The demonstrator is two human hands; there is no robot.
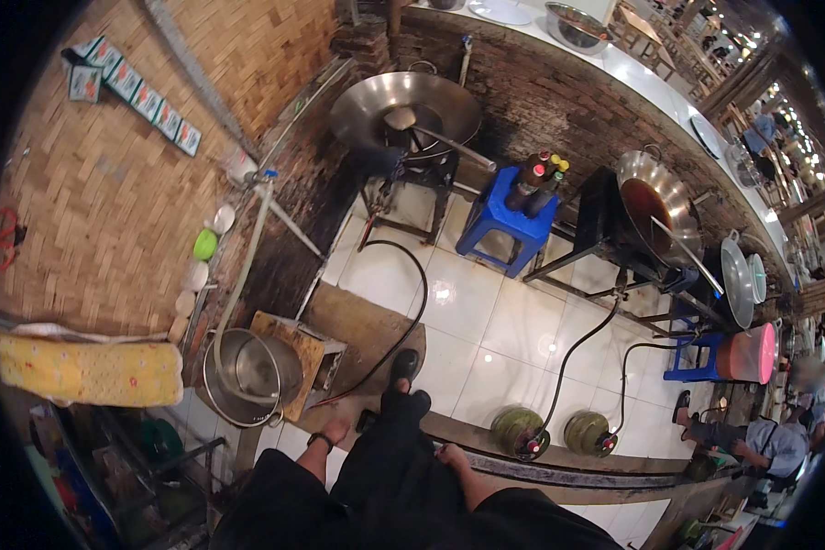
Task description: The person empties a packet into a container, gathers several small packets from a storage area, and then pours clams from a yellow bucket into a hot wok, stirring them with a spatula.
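My left hand [335, 430], with a dark band at its wrist, hangs low beside my leg, near a large metal pot [285, 357]; nothing shows in it. A pale hose [237, 289] runs from a blue-handled tap [269, 174] down into this pot. My right hand [452, 456] hangs at my other side with curled fingers; whether it holds anything cannot be told. Ahead, a large wok [357, 113] with a ladle [402, 119] in it stands on a burner frame. Another wok [684, 199], at the right, contains reddish-brown liquid and a long-handled utensil [687, 254].
A blue plastic stool [502, 220] bears several bottles [535, 175]. Two green gas cylinders [512, 426] with black hoses stand on the tiled floor. A wooden stool [309, 364] is beside the pot. A person [773, 440] is at the far right, near a pink-lidded bucket [749, 353].
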